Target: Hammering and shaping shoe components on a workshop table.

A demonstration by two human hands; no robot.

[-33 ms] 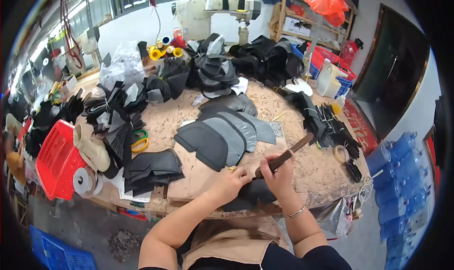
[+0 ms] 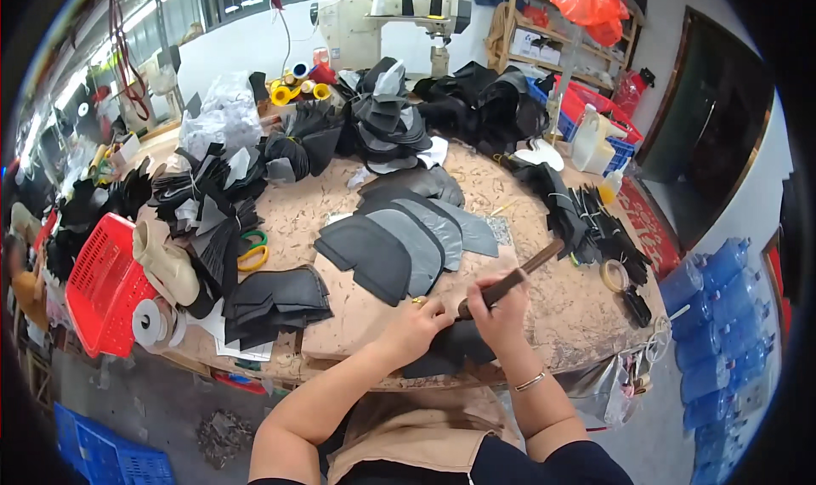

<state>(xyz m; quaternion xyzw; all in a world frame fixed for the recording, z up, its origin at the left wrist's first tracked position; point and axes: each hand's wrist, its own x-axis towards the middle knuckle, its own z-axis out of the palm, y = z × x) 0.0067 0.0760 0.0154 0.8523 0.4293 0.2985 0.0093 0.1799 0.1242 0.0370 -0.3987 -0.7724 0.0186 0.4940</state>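
Observation:
A long dark-brown tool (image 2: 518, 274) with a stick-like end is gripped in my right hand (image 2: 501, 312). Its lower end points down toward the left, over a black shoe-upper piece (image 2: 455, 349) at the table's near edge. I cannot make out the tool's exact kind. My left hand (image 2: 415, 325), wearing a ring, has its fingers closed at the black piece's upper edge, close to the tool's end. Just beyond my hands, black and grey curved pieces (image 2: 374, 255) lie fanned out and overlapping on a pale board (image 2: 340, 332).
A stack of black pieces (image 2: 278, 305) lies left of the board. Near it are scissors (image 2: 253, 253), a beige boot form (image 2: 166, 268) and a red basket (image 2: 100, 285). Bundled black pieces (image 2: 387, 128) and a sewing machine (image 2: 357, 30) stand behind. Blue water bottles (image 2: 722, 315) are stacked at right.

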